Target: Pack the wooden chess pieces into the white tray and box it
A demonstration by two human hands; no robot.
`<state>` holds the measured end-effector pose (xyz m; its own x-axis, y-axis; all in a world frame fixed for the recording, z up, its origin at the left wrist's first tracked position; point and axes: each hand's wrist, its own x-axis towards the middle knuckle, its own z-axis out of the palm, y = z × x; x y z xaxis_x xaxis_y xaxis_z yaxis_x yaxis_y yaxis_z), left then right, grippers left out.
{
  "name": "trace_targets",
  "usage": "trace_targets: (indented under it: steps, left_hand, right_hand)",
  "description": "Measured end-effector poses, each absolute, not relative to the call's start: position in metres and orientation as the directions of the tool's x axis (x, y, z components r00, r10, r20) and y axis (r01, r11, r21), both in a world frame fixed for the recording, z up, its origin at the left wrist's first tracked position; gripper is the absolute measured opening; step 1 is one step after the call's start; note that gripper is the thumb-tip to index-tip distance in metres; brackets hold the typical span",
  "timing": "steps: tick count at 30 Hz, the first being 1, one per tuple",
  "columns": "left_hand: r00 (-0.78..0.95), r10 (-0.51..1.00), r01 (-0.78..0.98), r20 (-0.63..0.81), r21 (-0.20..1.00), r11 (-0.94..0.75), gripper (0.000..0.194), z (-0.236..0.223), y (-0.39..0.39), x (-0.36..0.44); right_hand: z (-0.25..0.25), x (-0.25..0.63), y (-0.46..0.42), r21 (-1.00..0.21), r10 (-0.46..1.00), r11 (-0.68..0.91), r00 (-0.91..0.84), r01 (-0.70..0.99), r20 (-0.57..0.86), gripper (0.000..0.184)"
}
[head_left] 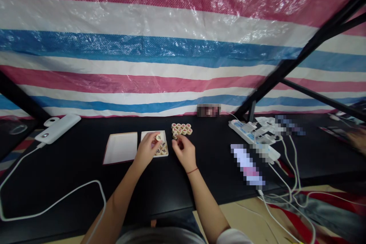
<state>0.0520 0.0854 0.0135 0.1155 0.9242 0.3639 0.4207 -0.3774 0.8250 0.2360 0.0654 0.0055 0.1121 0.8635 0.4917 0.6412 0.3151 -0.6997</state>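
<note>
Curling the left hand (147,149) onto a xiangqi piece (158,137) — right hand (184,151) half-closed, its hold unclear.

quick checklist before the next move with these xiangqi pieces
Left hand on the pieces in the white tray: ok, touching them.
Left hand gripping a piece: cannot tell, the hand hides it.
Right hand next to the cluster of xiangqi pieces: ok, just in front of it.
Right hand holding a piece: cannot tell.
Cluster on the black table: ok, in a tight group.
Second white tray: ok, left of the first, not touching it.
</note>
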Motion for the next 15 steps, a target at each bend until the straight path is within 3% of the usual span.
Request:
trace_targets:
  steps: [3, 7, 10, 13, 15]
  left_hand:
    - [0.273, 0.877, 0.521, 0.396, 0.705, -0.481, 0.028, 0.016, 0.078, 0.058]
    - [0.327, 0.846, 0.561, 0.421, 0.634, -0.533, 0.029, 0.016, 0.075, 0.061]
    - [0.343, 0.821, 0.562, 0.456, 0.601, -0.569, 0.031, 0.015, 0.076, 0.060]
    - [0.333, 0.823, 0.565, 0.459, 0.602, -0.564, 0.040, 0.017, 0.077, 0.059]
    - [0.313, 0.840, 0.570, 0.443, 0.620, -0.540, 0.040, 0.018, 0.078, 0.057]
  right_hand:
    - [0.013, 0.215, 0.058, -0.720, 0.857, 0.451, -0.029, 0.527, 0.515, 0.026]
    - [0.014, 0.205, 0.058, -0.777, 0.867, 0.448, -0.003, 0.443, 0.498, 0.024]
    - [0.009, 0.217, 0.064, -0.799, 0.852, 0.396, 0.144, 0.453, 0.503, 0.025]
    - [-0.003, 0.239, 0.073, -0.789, 0.790, 0.253, 0.351, 0.559, 0.502, 0.029]
    - [-0.012, 0.253, 0.078, -0.751, 0.780, 0.167, 0.380, 0.639, 0.498, 0.030]
